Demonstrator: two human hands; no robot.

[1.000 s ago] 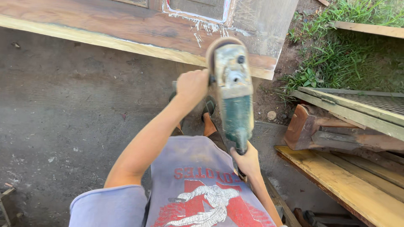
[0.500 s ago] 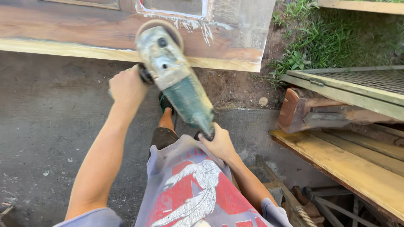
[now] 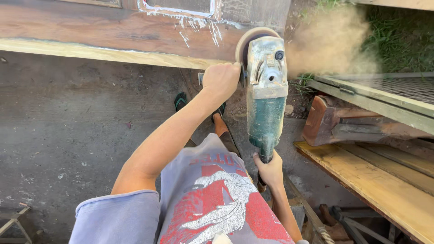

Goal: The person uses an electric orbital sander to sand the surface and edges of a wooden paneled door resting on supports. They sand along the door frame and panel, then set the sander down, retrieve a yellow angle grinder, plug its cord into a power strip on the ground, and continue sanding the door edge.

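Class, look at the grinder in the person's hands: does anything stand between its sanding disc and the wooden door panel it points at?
Nothing visible does. The grinder sits with its disc at the door panel edge; only dust drifts to the right.

The bare, grey concrete floor (image 3: 77, 131) carries everything here. A long wooden door panel (image 3: 113, 31) stands on its edge along the far side of the floor, pale timber at its lower edge. Right of the door panel, a rusty brown metal piece (image 3: 334, 122) lies on the floor, with yellowish wooden planks (image 3: 384, 180) just beside it. A green flip-flop (image 3: 181, 100) rests on the floor below the door panel.
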